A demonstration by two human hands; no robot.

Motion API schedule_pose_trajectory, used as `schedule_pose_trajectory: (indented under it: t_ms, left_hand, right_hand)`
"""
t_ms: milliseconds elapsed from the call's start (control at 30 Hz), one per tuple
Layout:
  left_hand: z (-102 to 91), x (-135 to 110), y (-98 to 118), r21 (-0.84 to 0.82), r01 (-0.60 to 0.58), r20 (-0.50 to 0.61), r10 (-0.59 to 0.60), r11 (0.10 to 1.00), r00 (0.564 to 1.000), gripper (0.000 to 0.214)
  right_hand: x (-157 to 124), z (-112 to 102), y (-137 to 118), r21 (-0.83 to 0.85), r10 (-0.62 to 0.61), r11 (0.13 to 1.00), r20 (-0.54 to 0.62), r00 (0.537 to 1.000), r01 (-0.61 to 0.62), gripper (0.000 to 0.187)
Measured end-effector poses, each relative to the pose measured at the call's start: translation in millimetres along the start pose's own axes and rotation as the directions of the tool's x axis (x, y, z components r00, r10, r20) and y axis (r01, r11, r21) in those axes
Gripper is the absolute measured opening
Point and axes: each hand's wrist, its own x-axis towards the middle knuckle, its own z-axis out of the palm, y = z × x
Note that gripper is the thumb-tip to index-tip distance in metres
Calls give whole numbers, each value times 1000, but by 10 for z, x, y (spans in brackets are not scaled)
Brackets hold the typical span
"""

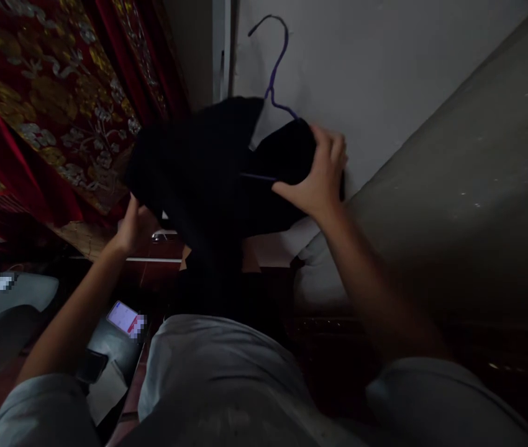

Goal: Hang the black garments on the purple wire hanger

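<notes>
A black garment (199, 167) hangs spread in front of me on a purple wire hanger (280, 59), whose hook points up and left. A thin stretch of the hanger's lower bar shows across the dark cloth. At the right shoulder end, my right hand (320, 171) is closed on the garment, thumb toward the bar and fingers over the far side. My left hand (136, 225) holds the garment's lower left edge, its thumb up against the cloth; most of its fingers are hidden or in shadow. The garment's exact kind is too dark to tell.
A pale wall (376, 68) rises behind the hanger. Red curtains (59, 93) with gold and silver patterns hang at left. A large greyish covered surface (469, 198) slopes at right. A lit phone (124, 318) lies on a grey seat (110, 341) near my left forearm.
</notes>
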Motion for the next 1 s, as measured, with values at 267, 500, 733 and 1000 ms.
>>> schedule_pose_trajectory:
  t_ms: [267,500,733,1000]
  left_hand:
    - [710,-241,-536,-591,245,-49,-338,768,940,53]
    - [1256,-781,-623,-712,315,-166,-587,628,793,43]
    - [1267,-1052,-572,-608,347,-119,-513,715,850,51]
    - [1218,-1109,-436,-514,390,-26,-468,764,883,62]
  right_hand:
    - [224,-417,-591,66,-134,990,151,979,126,95]
    - [-626,86,-740,422,258,888,-124,958,-185,61]
    - [-1455,888,-1203,542,609,352,486,627,-763,44]
    - [-1306,459,-1100,645,409,396,513,754,-654,20]
